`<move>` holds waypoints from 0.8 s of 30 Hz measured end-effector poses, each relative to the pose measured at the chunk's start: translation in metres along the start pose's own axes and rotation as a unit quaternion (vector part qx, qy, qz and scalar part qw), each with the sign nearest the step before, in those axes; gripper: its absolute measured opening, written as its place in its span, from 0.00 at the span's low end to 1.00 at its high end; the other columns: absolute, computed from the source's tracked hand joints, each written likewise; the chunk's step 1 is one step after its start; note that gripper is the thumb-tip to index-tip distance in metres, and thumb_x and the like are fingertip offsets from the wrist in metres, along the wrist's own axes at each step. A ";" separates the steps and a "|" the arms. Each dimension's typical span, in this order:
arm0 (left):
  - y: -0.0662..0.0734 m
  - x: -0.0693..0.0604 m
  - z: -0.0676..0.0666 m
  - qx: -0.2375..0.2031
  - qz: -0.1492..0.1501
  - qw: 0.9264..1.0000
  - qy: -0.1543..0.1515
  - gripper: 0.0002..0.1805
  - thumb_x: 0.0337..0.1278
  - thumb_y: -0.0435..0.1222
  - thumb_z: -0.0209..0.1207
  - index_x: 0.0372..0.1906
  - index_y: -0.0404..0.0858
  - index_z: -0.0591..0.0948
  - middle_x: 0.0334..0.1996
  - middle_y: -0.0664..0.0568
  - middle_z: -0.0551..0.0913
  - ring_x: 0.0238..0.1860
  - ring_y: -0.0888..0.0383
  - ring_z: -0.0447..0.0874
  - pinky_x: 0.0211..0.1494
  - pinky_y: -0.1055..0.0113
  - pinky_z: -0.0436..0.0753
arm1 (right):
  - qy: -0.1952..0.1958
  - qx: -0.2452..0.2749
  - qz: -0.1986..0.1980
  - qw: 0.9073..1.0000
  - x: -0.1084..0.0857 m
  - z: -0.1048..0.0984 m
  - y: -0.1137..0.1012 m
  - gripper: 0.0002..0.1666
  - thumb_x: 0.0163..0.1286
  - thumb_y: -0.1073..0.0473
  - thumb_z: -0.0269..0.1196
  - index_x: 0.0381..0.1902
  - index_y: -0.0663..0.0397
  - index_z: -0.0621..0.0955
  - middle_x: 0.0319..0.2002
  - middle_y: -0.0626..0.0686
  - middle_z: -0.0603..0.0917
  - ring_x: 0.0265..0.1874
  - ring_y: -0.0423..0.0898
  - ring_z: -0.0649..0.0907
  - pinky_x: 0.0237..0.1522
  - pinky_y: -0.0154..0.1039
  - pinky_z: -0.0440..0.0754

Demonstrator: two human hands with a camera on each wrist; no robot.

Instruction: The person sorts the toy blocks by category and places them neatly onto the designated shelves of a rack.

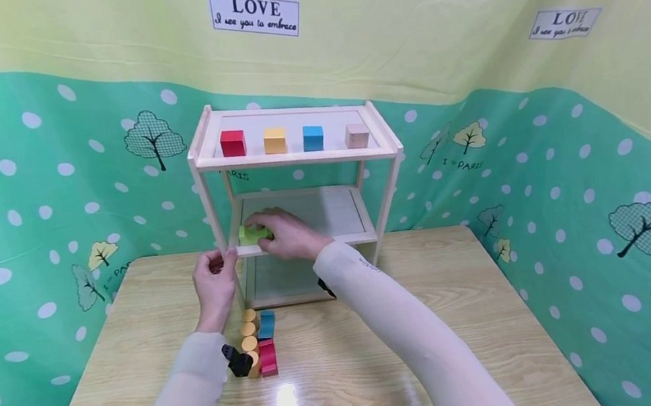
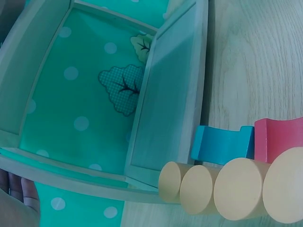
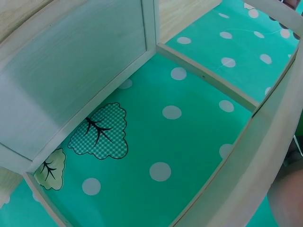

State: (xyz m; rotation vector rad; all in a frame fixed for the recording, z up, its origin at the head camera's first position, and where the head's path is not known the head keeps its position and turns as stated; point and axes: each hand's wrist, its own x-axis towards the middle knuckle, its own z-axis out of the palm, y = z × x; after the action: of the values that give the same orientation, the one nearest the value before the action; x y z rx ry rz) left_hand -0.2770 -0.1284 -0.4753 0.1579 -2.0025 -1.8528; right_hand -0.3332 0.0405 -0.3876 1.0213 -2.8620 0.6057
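Note:
My right hand (image 1: pixel 289 234) pinches a lime-green block (image 1: pixel 248 235) at the left end of the middle shelf (image 1: pixel 329 209) of a small wooden rack (image 1: pixel 296 158). Fingers cover part of the block. At the rack's left front post, my left hand (image 1: pixel 215 290) holds on with its thumb against the wood at middle-shelf height. In the left wrist view, some fingers of the left hand (image 2: pixel 19 198) show beside the post. Only a blurred edge of the right hand (image 3: pixel 289 196) appears in the right wrist view, and the block is hidden there.
Red (image 1: pixel 233 143), yellow (image 1: pixel 274 141), blue (image 1: pixel 313 138) and plain wooden (image 1: pixel 356 136) cubes line the top shelf. On the table, several wooden cylinders (image 1: pixel 249 345) stand beside a curved blue block (image 1: pixel 266 325) and a curved red block (image 1: pixel 268 357). Patterned cloth (image 1: pixel 32 198) surrounds the table.

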 end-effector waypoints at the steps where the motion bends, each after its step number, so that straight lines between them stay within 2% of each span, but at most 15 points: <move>1: 0.000 0.000 0.000 -0.001 0.001 1.000 0.000 0.25 0.62 0.51 0.58 0.48 0.33 0.75 0.39 0.51 0.76 0.39 0.59 0.73 0.37 0.74 0.74 | -0.001 0.003 0.002 1.000 0.000 0.000 0.000 0.23 0.68 0.56 0.59 0.61 0.41 0.75 0.50 0.45 0.78 0.49 0.39 0.74 0.53 0.35 0.73; 24: 0.001 -0.001 0.000 -0.003 0.009 1.000 0.004 0.23 0.62 0.49 0.59 0.47 0.33 0.76 0.38 0.51 0.77 0.38 0.59 0.74 0.36 0.74 0.74 | 0.030 0.060 -0.007 0.998 -0.003 0.008 0.009 0.25 0.66 0.57 0.60 0.61 0.43 0.75 0.51 0.46 0.79 0.50 0.41 0.75 0.54 0.37 0.73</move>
State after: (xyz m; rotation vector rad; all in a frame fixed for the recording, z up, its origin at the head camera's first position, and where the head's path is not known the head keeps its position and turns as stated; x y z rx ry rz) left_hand -0.2759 -0.1279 -0.4744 0.1444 -1.9860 -1.8442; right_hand -0.3356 0.0458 -0.3982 1.0193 -2.7928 0.8006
